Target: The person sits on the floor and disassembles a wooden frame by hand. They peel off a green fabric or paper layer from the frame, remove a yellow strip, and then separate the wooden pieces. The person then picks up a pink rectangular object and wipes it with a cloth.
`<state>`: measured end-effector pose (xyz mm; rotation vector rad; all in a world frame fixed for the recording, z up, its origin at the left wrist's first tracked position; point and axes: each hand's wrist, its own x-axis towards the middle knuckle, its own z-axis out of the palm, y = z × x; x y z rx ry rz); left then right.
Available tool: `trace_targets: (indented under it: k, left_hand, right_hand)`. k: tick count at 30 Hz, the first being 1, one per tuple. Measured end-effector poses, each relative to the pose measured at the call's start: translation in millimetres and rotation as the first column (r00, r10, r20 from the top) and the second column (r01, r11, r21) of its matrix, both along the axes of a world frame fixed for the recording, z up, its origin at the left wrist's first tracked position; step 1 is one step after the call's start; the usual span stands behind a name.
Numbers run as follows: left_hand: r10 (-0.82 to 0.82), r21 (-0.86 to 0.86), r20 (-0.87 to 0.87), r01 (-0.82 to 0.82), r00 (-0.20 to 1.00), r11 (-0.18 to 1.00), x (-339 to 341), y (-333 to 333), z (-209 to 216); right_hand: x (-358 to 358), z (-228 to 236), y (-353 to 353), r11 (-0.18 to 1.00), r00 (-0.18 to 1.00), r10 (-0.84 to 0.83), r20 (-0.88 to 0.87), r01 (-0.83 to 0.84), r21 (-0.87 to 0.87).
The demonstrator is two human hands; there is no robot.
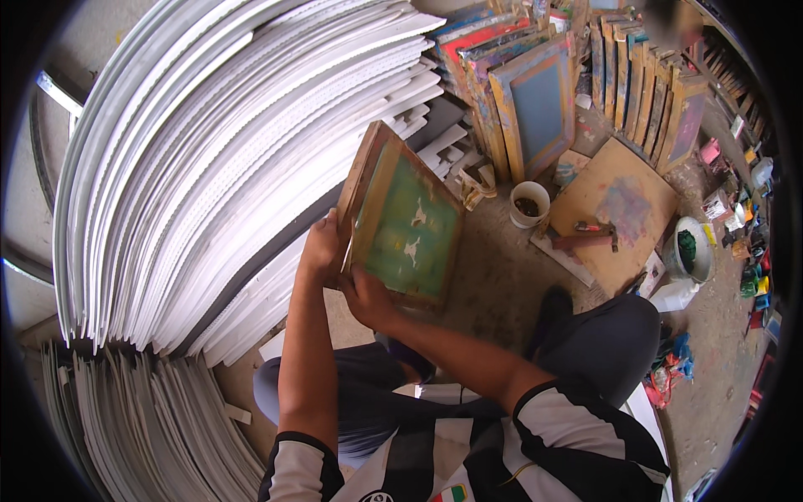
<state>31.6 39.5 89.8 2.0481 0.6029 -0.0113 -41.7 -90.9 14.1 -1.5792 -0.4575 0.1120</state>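
Note:
I hold a wooden-framed printing screen [401,217] with a green mesh and small pale figure shapes, tilted up in front of me. My left hand [320,247] grips the frame's left edge. My right hand [365,294] grips its lower left corner, fingers on the mesh side. I am seated, in dark trousers and a black-and-white striped shirt.
A tall stack of white sheets [226,159] fills the left. More framed screens [535,100] lean at the back. A white cup [529,203], a stained wooden board [615,209], a white bucket [693,248] and paint pots [753,268] lie on the floor at right.

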Motion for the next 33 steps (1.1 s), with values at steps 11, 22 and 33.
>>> trace_targets:
  k: [11,22,33]
  left_hand:
    - [-0.007,-0.032,-0.047,0.006,0.999,0.999,-3,1,2]
    - [-0.008,0.032,-0.004,0.008,1.000,0.999,0,0,-2]
    - [-0.022,0.098,-0.007,0.022,1.000,0.995,0,-17,13]
  right_hand:
    - [-1,1,-3,1.000,1.000,0.019,0.005,-0.019,0.005]
    - [5,2,-7,0.985,0.989,-0.139,-0.041,0.142,0.101]
    - [51,2,-16,0.983,0.985,-0.159,-0.061,0.164,0.085]
